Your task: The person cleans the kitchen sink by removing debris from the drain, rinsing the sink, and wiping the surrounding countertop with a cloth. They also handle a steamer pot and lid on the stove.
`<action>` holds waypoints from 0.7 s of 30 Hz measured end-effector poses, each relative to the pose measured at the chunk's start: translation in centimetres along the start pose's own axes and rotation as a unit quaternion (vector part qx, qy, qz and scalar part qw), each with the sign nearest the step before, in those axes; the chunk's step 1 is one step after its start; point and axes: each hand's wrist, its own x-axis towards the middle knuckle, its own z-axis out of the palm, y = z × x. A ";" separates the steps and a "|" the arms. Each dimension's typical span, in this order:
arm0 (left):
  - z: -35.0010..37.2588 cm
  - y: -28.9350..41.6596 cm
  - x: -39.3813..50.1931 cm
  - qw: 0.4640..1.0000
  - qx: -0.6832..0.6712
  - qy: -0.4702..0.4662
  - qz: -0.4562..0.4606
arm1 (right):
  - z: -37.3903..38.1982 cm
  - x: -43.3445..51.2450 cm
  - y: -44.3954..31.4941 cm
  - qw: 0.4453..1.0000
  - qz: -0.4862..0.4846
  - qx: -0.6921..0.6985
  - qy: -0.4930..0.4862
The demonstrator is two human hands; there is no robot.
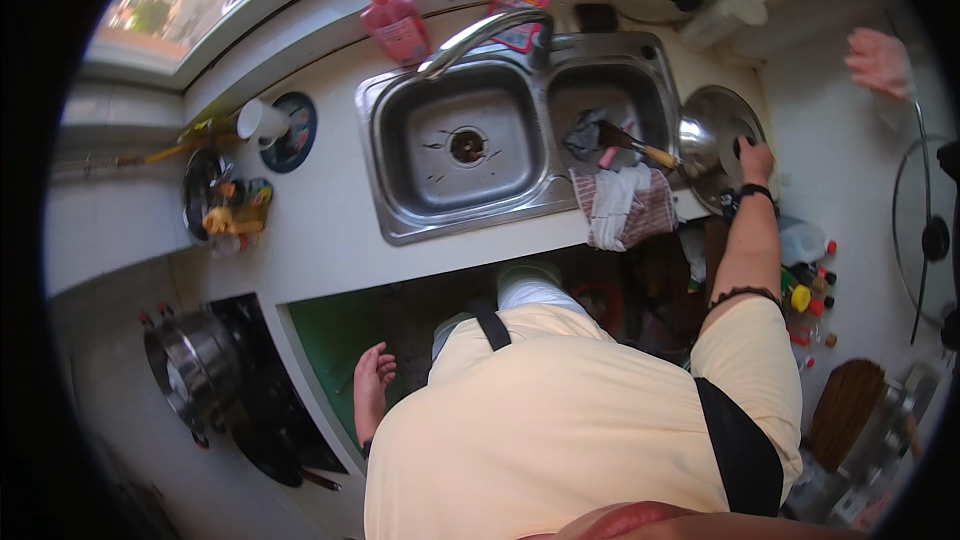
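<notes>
My right hand (756, 159) reaches to the far right of the counter and grips the dark knob of a round pot lid (699, 136). The lid is tilted up beside the sink, near the wall. Low at my left side hangs my left hand (373, 366), holding nothing, with its fingers loosely curled and apart. Just left of the lid, a wooden-handled brush (654, 154) and a grey cloth (586, 133) lie in the small sink basin (645, 82). Striped and white cloths (626, 202) drape over the front rim.
A chrome faucet (480, 34) arches over the large basin (420, 142). Behind it stands a pink pump bottle (397, 30). A white mug (262, 124) sits on the left counter. Steel pots (202, 360) rest at the stove. Several bottles (806, 240) crowd the right side.
</notes>
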 end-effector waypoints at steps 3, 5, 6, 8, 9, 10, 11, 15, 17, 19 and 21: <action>-0.3 0.8 -0.6 1.000 0.015 0.007 0.019 | -0.8 0.8 1.1 0.999 -0.025 -0.017 0.014; -0.9 0.9 -0.7 1.000 0.003 0.017 0.025 | -3.1 0.5 1.3 0.998 -0.015 -0.011 0.064; -1.3 0.8 -0.7 0.999 0.004 0.017 0.039 | -4.7 0.1 1.0 0.995 -0.038 -0.019 0.085; -2.3 0.3 -0.6 0.999 -0.002 0.015 0.046 | -9.2 -2.0 -0.4 0.992 -0.048 0.014 0.112; -2.7 -0.3 -0.6 0.998 -0.015 0.015 0.054 | -11.3 -3.2 -1.5 0.992 -0.052 0.031 0.107; -3.4 -0.7 -0.6 0.998 -0.016 0.015 0.056 | -13.8 -5.3 -3.2 0.989 -0.059 0.049 0.124; -4.1 -1.2 -0.6 0.998 -0.022 0.013 0.062 | -16.2 -7.6 -5.4 0.983 -0.072 0.071 0.153; -8.2 -3.0 -1.0 0.995 -0.037 0.017 0.087 | -24.5 -19.2 -18.2 0.956 -0.202 0.126 0.173; -11.6 -3.9 -1.3 0.992 -0.051 0.020 0.118 | -27.1 -26.2 -25.9 0.906 -0.325 0.228 0.149; -15.5 -5.1 -1.8 0.984 -0.079 0.022 0.155 | -28.8 -34.1 -34.0 0.870 -0.336 0.358 0.046; -20.3 -6.5 -2.9 0.978 -0.094 0.044 0.183 | -30.9 -42.5 -41.6 0.832 -0.463 0.301 0.047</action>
